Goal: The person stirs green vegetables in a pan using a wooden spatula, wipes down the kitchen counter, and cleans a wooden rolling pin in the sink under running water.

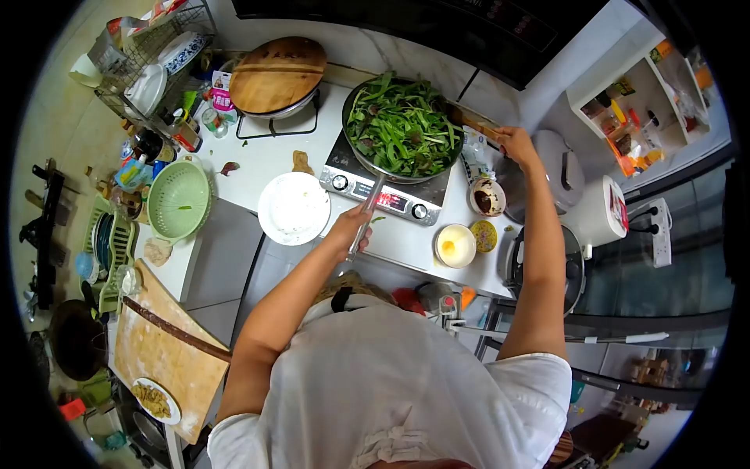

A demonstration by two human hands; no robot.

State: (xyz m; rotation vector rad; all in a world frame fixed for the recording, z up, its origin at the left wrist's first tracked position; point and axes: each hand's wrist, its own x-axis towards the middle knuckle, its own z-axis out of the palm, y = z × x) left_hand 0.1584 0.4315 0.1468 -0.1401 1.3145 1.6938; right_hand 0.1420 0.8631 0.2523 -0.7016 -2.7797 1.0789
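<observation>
A frying pan (383,175) heaped with chopped leafy greens (402,125) sits on the induction cooker (432,198), whose red display is lit. My left hand (348,231) is closed around the pan's metal handle (373,202). At the pan's right side, my right hand (516,146) grips a wooden spatula (476,125); its far end is hidden at the edge of the greens. Left of my left hand stands a white bowl (294,209) with small scraps in it. Below my right hand are a bowl with dark sauce (489,197) and a bowl with yellow liquid (455,245).
A wooden lid (278,74) covers a pot at the back left. The green colander (180,200) stands on the left counter. A floured board (168,336) holds a dark rolling pin (176,328) and a plate of food (156,400). On the right is a rice cooker (556,168).
</observation>
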